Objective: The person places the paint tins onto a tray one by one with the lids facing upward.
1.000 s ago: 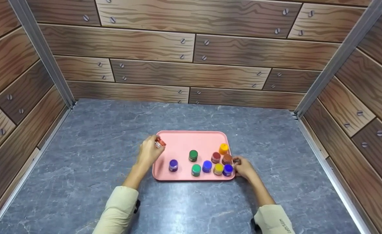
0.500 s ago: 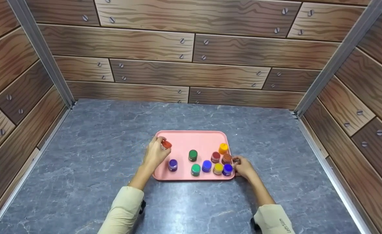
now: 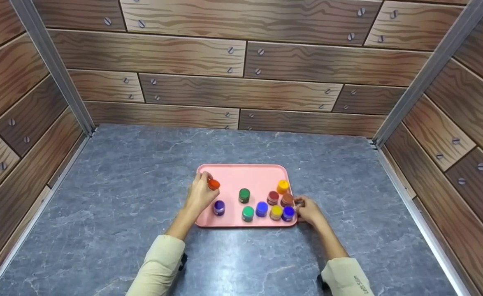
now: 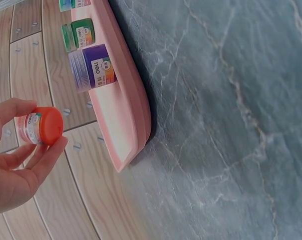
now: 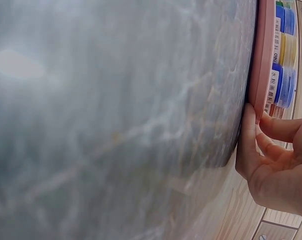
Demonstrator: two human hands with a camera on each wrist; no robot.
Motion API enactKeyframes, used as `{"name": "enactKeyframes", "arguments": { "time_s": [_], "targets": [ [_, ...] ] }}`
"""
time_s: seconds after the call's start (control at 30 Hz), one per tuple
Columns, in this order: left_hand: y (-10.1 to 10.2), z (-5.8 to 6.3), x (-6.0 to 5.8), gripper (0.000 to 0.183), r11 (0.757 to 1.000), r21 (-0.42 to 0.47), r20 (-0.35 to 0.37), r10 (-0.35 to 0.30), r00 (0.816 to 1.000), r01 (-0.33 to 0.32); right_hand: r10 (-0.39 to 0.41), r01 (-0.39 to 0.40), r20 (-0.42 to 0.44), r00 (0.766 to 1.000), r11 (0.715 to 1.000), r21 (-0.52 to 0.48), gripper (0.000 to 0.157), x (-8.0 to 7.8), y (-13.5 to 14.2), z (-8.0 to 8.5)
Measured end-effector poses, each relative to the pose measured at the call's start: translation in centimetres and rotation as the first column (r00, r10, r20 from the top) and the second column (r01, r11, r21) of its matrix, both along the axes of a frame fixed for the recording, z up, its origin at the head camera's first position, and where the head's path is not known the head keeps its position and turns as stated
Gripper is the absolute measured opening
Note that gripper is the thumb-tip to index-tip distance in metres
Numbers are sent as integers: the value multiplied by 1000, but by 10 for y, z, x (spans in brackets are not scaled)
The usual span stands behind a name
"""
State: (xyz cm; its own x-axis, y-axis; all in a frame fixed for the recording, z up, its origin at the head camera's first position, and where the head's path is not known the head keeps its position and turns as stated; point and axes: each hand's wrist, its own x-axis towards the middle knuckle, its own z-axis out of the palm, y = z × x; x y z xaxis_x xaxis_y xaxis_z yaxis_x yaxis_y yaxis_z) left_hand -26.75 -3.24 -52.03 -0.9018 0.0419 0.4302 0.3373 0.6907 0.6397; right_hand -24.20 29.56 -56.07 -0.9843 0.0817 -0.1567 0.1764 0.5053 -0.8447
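My left hand point(image 3: 199, 194) holds a small paint jar point(image 4: 42, 125) with an orange-red lid between thumb and fingertips, raised over the left part of the pink tray point(image 3: 229, 174). In the left wrist view the jar is tilted, its lid turned toward the camera. A purple paint jar point(image 3: 219, 208) stands on the tray just below this hand. At the tray's right end, my right hand point(image 3: 308, 210) pinches the rim, thumb at the top edge and fingers along the outer side, as the right wrist view shows. A blue jar point(image 5: 284, 85) stands close by that thumb.
On the tray stand a dark green jar point(image 3: 244, 195), a light green jar point(image 3: 247, 213) and a lighter blue jar point(image 3: 261, 209). Yellow point(image 3: 276, 213), dark red point(image 3: 272, 197), brown point(image 3: 287, 200) and orange-yellow point(image 3: 282, 187) jars cluster at its right. Wood-patterned walls point(image 3: 241, 94) enclose the grey table point(image 3: 142, 164).
My left hand has carried the orange-red jar rightward, from the tray's left edge to over its surface. The right hand stays at the tray's rim, and the standing jars have not moved.
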Motion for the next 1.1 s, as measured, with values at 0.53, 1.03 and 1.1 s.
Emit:
{"name": "enactKeyframes", "arguments": {
  "time_s": [0.53, 1.03, 1.1],
  "targets": [
    [-1, -3, -1, 35, 1000, -4, 57, -17, 998, 17, 0, 0, 12, 1000, 998, -61, 34, -1, 1, 0],
    [-1, -8, 0, 36, 1000, 1, 56, -21, 998, 21, 47, -48, -20, 999, 994, -97, 35, -14, 14, -24],
    [-1, -9, 0, 37, 1000, 1, 65, -23, 998, 23, 60, -63, -26, 998, 992, -106, 34, -18, 18, -31]
  ]
}}
